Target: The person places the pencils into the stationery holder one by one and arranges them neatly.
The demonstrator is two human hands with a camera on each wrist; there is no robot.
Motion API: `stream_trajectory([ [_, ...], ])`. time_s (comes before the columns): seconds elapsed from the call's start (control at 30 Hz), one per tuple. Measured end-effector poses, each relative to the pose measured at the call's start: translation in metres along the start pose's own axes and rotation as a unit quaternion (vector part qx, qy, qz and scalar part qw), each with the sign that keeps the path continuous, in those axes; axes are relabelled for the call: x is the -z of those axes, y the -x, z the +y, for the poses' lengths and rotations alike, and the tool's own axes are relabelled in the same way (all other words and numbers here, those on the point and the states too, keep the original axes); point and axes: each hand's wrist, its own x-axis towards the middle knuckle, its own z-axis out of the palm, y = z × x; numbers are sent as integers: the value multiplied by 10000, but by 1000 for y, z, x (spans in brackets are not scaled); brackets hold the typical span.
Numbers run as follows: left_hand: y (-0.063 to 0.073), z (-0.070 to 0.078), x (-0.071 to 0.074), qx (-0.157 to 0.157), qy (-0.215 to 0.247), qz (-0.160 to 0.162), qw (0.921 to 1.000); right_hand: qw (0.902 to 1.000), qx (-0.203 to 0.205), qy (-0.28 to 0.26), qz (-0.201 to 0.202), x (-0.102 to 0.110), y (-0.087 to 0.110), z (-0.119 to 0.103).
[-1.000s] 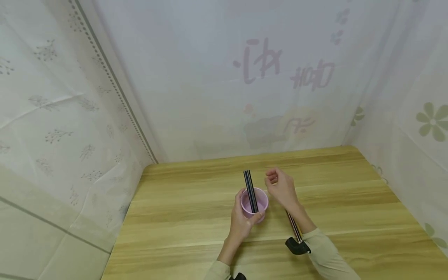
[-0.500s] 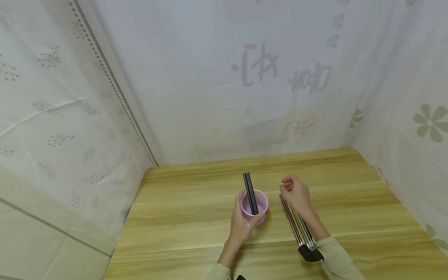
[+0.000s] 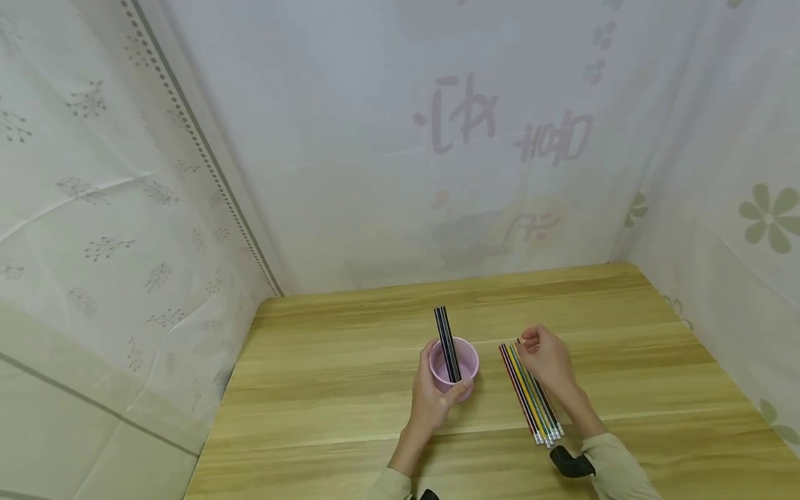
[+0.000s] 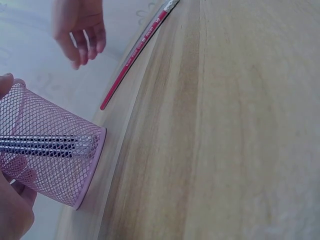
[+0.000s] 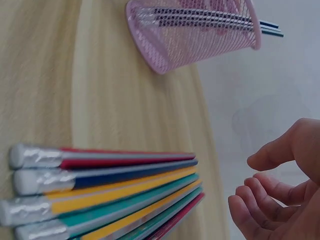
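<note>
Wood-grain laminate, yellowish with darker brown streaks, covers the bench [image 3: 337, 417], whose rear corners are rounded and whose back edge runs along a pale hanging cloth [image 3: 350, 173]. Printed on that cloth are faint mauve characters [image 3: 465, 114] and a blurred grey and peach motif. To the left hangs a white cloth [image 3: 56, 167] with small sprig prints, creased, and bordered by a dotted stripe; to the right, another cloth [image 3: 719, 312] carries green flowers [image 3: 769, 219].

A pink mesh cup [image 3: 469, 360] stands upright on the bench near its middle. Several dark pencils [image 3: 446, 340] lean inside it, eraser ends down. The person's left hand [image 3: 430, 403] grips the cup, its fingers curled round the wall.

Right of the cup, coloured pencils [image 3: 530, 396] lie side by side on the bench: red, dark blue, yellow and teal, erasers toward the person. The right hand [image 3: 548, 357] is over their far ends, its fingers loosely bent, thumb apart, holding nothing. Pale sleeves [image 3: 619, 465] and black wrist fittings [image 3: 570, 462] are noted.
</note>
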Motion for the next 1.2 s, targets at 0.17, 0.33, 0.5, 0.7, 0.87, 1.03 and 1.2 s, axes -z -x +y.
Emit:
stream_trajectory([
  [0.17, -2, -25, -6, -69, -106, 122, 9998, 9999, -90, 145, 9, -1, 2, 12],
  [0.33, -3, -33, -6, -66, -73, 47, 9999, 9992, -164, 346, -106, -1, 1, 23],
  [0.5, -3, -33, -4, -80, -76, 32, 9999, 9985, -225, 398, -310, -3, 2, 32],
  [0.7, -1, -30, -4, -2, -99, 22, 9999, 9983, -247, 439, -302, -6, 3, 39],
  [0.87, -2, -30, -3, -19, -89, 48, 9999, 9974, -275, 563, -365, -6, 2, 39],
  [1.03, -4, -31, -4, -83, -127, 77, 9999, 9961, -275, 728, -409, -5, -1, 37],
  [1.2, -4, -31, -5, -115, -133, 91, 9998, 9954, -255, 831, -404, -6, -5, 36],
])
